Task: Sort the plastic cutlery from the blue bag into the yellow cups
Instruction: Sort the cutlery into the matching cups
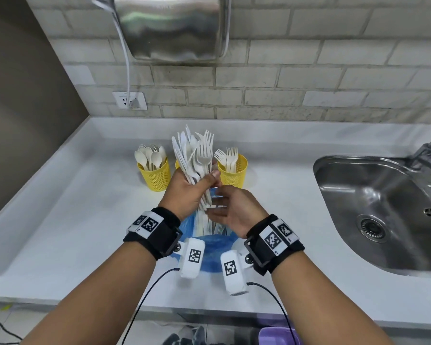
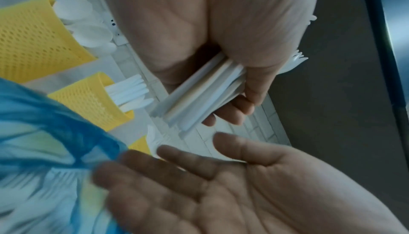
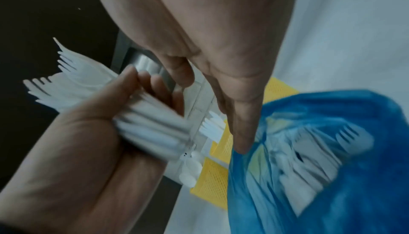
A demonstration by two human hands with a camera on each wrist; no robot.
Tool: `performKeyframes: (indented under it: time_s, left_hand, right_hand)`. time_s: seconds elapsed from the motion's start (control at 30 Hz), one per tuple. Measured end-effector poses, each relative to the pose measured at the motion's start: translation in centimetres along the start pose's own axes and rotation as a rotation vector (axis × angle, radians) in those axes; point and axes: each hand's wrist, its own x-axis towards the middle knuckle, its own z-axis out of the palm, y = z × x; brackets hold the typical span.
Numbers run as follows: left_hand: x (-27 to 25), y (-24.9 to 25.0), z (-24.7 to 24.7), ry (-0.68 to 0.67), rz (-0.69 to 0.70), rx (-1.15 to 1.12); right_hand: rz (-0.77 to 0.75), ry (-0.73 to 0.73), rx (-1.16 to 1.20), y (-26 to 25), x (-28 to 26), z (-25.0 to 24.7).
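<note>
My left hand (image 1: 186, 192) grips a thick bundle of white plastic forks and knives (image 1: 197, 155), heads up, in front of the middle yellow cup (image 1: 177, 164). The bundle's handle ends (image 2: 199, 96) stick out below the fist. My right hand (image 1: 230, 207) is open just under those ends, palm (image 2: 232, 194) facing them, its forefinger (image 3: 241, 139) touching the rim of the blue bag (image 1: 209, 247). More forks (image 3: 314, 152) lie inside the bag. The left cup (image 1: 156, 175) holds spoons, the right cup (image 1: 234, 174) forks, and the middle cup (image 2: 88, 101) flat knife-like pieces.
A steel sink (image 1: 383, 207) with a tap lies to the right in the white counter (image 1: 85, 232). A wall socket (image 1: 130, 100) and a metal dryer (image 1: 172, 28) are on the brick wall behind. Cables run from both wrist cameras off the front edge.
</note>
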Motion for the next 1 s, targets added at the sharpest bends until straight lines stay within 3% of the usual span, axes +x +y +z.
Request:
performKeyframes:
  time_s: [0.13, 0.23, 0.33, 0.53, 0.67, 0.8, 1.0]
  left_hand:
    - [0.1, 0.3, -1.2, -0.070, 0.009, 0.130]
    - [0.4, 0.3, -1.7, -0.153, -0.001, 0.234]
    - [0.4, 0.7, -1.9, -0.245, 0.013, 0.255]
    - [1.2, 2.1, -2.5, -0.299, 0.008, 0.212]
    - [2.1, 3.0, -4.0, -0.413, -0.082, 0.170]
    - [3.0, 3.8, -5.1, -0.501, -0.116, 0.189]
    - [5.0, 2.9, -6.7, -0.310, -0.117, 0.269]
  right_hand:
    - [-0.306, 0.044, 0.009, -2.2, -0.3, -0.9]
    - [-0.572, -0.079, -0.186, -3.9, -1.3, -0.2]
    - [-0.709, -0.142, -0.352, -4.6, -1.8, 0.4]
    - [-0.820, -0.155, -0.294, -5.0, -1.1, 3.0]
    - [-0.836, -0.125, -0.247, -5.2, 0.3, 4.6]
    - [-0.840, -0.200, -0.238, -6.0, 1.2, 5.6]
    - [-0.834, 0.032, -0.225, -5.8, 4.2, 8.5]
